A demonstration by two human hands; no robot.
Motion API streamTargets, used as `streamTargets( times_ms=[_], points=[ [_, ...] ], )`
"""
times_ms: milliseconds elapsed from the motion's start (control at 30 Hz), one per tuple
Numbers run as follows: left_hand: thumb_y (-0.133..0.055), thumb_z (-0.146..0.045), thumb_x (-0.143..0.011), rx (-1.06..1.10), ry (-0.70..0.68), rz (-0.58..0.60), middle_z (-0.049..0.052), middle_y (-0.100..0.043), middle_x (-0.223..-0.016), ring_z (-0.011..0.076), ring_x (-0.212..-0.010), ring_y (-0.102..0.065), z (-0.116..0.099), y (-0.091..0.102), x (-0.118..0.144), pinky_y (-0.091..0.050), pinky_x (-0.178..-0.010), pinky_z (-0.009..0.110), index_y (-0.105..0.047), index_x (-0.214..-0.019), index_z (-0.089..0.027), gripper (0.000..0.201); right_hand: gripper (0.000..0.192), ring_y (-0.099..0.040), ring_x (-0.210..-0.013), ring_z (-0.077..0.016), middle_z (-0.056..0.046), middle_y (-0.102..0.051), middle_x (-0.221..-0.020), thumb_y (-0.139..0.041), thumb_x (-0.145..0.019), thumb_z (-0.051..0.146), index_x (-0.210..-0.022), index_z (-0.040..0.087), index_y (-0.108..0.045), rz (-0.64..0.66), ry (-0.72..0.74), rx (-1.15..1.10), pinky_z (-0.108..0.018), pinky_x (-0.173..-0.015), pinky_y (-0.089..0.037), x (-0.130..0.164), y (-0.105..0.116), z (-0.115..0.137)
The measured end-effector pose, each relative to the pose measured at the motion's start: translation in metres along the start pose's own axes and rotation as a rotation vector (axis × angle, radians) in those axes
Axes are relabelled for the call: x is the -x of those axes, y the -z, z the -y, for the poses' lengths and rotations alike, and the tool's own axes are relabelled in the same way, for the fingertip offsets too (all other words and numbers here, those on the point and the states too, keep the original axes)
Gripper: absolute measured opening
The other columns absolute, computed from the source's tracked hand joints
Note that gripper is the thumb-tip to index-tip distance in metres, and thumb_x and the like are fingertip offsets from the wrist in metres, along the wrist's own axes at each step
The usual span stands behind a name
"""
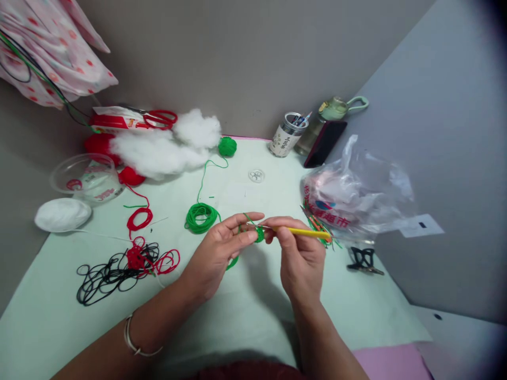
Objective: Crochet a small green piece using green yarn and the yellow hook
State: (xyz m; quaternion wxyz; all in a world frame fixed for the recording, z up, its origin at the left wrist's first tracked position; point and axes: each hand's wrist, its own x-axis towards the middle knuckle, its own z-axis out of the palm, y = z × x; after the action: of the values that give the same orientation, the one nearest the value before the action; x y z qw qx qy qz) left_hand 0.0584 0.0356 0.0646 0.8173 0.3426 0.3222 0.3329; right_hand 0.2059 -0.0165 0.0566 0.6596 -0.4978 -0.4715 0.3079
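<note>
- Left forearm (166,309), left hand (214,250): fingers (242,241) pinch green crochet piece (260,234).
- Right hand (303,261): fingers pinch yellow-handled crochet hook (304,232).
- Piece seems barely begun; green yarn coil (194,224) is unworked.

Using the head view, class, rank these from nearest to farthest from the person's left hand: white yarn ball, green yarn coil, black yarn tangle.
1. Green yarn coil: just beyond the left hand.
2. Black yarn tangle: farther left.
3. White yarn ball: at the far left.
</note>
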Motion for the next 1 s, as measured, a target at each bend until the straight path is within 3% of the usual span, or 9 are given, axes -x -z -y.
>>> streamTargets(
  times_ms=[133, 267, 333, 467, 567, 633, 767, 867, 1000],
  points=[
    [-0.081, -0.031, -0.082, -0.043, 0.032, 0.001, 0.002, -0.07, -0.086, 0.0111, -0.062, -0.037, -0.004, 0.0, 0.002, -0.023, -0.056, 0.028, -0.081, -0.119, -0.026, 0.037, 0.02, -0.069, -0.072, -0.0149, -0.002, -0.076, -0.086, -0.06, -0.106, 0.032, -0.098, 0.023, -0.076, -0.008, -0.022, -0.104, -0.03, -0.068, -0.059, -0.002, 0.003, 0.0],
    [-0.082, -0.028, -0.081, -0.057, -0.02, -0.058, 0.001, -0.066, -0.087, 0.0132, -0.071, -0.047, -0.007, -0.001, 0.005, -0.032, -0.062, 0.027, -0.083, -0.113, -0.027, 0.032, 0.022, -0.072, -0.075, -0.0144, -0.002, -0.077, -0.09, -0.055, -0.108, 0.027, -0.099, 0.023, -0.074, 0.005, 0.043, -0.028, -0.029, -0.069, -0.06, 0.0, 0.003, 0.005],
    [-0.082, -0.025, -0.081, -0.075, -0.076, -0.092, 0.0, -0.063, -0.085, 0.0138, -0.076, -0.05, -0.006, -0.002, 0.005, -0.038, -0.067, 0.026, -0.083, -0.111, -0.026, 0.029, 0.023, -0.072, -0.076, -0.0149, -0.003, -0.077, -0.093, -0.052, -0.108, 0.022, -0.104, 0.024, -0.074, 0.003, 0.138, 0.137, -0.03, -0.07, -0.061, 0.003, 0.002, 0.007],
    [-0.086, -0.022, -0.083, -0.102, -0.149, -0.144, -0.003, -0.06, -0.082, 0.0112, -0.072, -0.047, 0.001, -0.003, 0.005, -0.039, -0.066, 0.024, -0.081, -0.117, -0.027, 0.035, 0.025, -0.074, -0.083, -0.0189, -0.006, -0.079, -0.095, -0.053, -0.104, 0.012, -0.116, 0.024, -0.071, 0.085, 0.49, 0.514, -0.033, -0.073, -0.062, 0.01, 0.0, 0.004],
    [-0.086, -0.025, -0.084, 0.012, -0.07, -0.11, -0.004, -0.061, -0.079, 0.0089, -0.066, -0.046, 0.002, -0.004, 0.004, -0.042, -0.068, 0.022, -0.078, -0.121, -0.024, 0.038, 0.027, -0.074, -0.09, -0.0214, -0.009, -0.079, -0.103, -0.061, -0.1, 0.011, -0.12, 0.024, -0.073, 0.083, 0.637, 0.713, -0.034, -0.074, -0.062, 0.013, -0.001, 0.0],
    [-0.085, -0.025, -0.085, 0.136, 0.039, -0.06, -0.007, -0.053, -0.066, 0.0061, -0.055, -0.036, 0.0, -0.004, 0.003, -0.047, -0.073, 0.022, -0.08, -0.118, -0.02, 0.034, 0.026, -0.074, -0.093, -0.0216, -0.008, -0.078, -0.106, -0.063, -0.1, 0.012, -0.118, 0.026, -0.075, 0.055, 0.588, 0.687, -0.035, -0.076, -0.062, 0.012, 0.0, 0.0],
    [-0.082, -0.022, -0.087, 0.216, 0.095, -0.028, -0.014, -0.033, -0.052, 0.0054, -0.048, -0.017, -0.007, -0.002, 0.002, -0.05, -0.08, 0.023, -0.083, -0.115, -0.017, 0.028, 0.023, -0.07, -0.074, -0.0183, -0.005, -0.075, -0.089, -0.054, -0.106, 0.019, -0.105, 0.024, -0.076, -0.071, 0.278, 0.249, -0.034, -0.065, -0.06, 0.006, 0.001, 0.005],
    [-0.082, -0.024, -0.087, 0.102, 0.059, -0.03, -0.009, -0.048, -0.058, 0.0067, -0.051, -0.031, -0.007, -0.001, 0.003, -0.047, -0.074, 0.023, -0.082, -0.118, -0.02, 0.031, 0.021, -0.069, -0.072, -0.0174, -0.005, -0.076, -0.089, -0.057, -0.105, 0.024, -0.1, 0.023, -0.077, -0.035, 0.157, 0.106, -0.033, -0.065, -0.059, 0.001, -0.002, 0.006],
    [-0.087, -0.027, -0.082, 0.027, -0.014, -0.068, -0.001, -0.069, -0.085, 0.0101, -0.073, -0.055, -0.003, -0.004, 0.004, -0.043, -0.07, 0.022, -0.082, -0.116, -0.023, 0.034, 0.021, -0.074, -0.084, -0.0188, -0.004, -0.079, -0.096, -0.06, -0.103, 0.016, -0.107, 0.026, -0.078, 0.01, 0.242, 0.227, -0.033, -0.071, -0.061, 0.004, -0.004, 0.003]
  ],
)
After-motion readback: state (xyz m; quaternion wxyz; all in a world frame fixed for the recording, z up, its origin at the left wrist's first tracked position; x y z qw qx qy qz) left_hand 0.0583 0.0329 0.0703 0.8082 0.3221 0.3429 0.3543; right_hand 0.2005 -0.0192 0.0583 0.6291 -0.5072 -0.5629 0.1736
